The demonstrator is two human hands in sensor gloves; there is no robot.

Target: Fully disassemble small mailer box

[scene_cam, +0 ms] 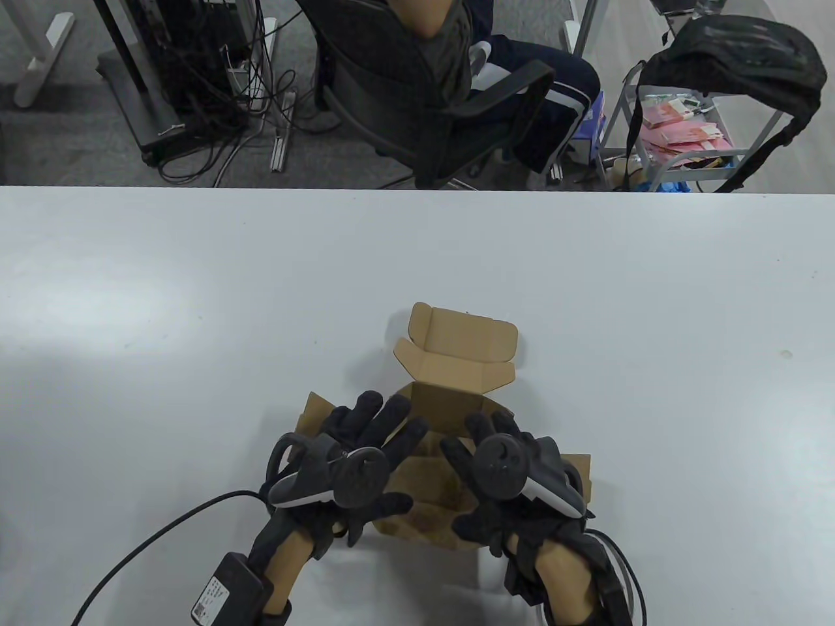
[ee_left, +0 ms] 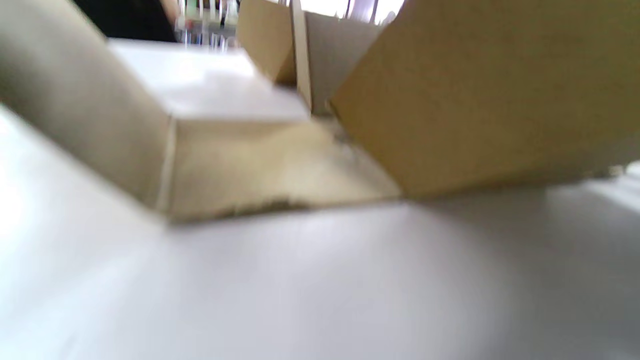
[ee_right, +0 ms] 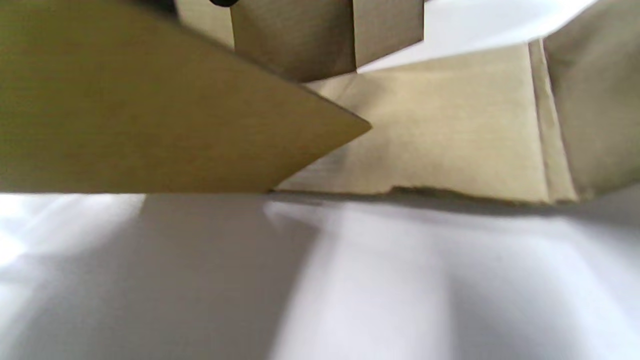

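A small brown cardboard mailer box (scene_cam: 450, 372) lies partly unfolded on the white table (scene_cam: 196, 313) near its front edge. Its lid panel (scene_cam: 464, 345) stands up at the far side, and side flaps splay out left (scene_cam: 313, 414) and right (scene_cam: 577, 473). My left hand (scene_cam: 365, 437) lies over the box's left part with its fingers spread. My right hand (scene_cam: 486, 456) lies over the right part, fingers spread. Whether either hand grips the cardboard is hidden. The left wrist view shows the box floor (ee_left: 270, 170) and a raised flap (ee_left: 480, 100). The right wrist view shows the floor (ee_right: 440, 140) and a flap (ee_right: 150, 120).
Beyond the table's far edge sit a person in a black office chair (scene_cam: 443, 98), a metal cart (scene_cam: 685, 130) with pink packets and a black bag (scene_cam: 737, 59), and cables (scene_cam: 228, 117) on the floor. A black cable (scene_cam: 150, 548) runs from my left wrist.
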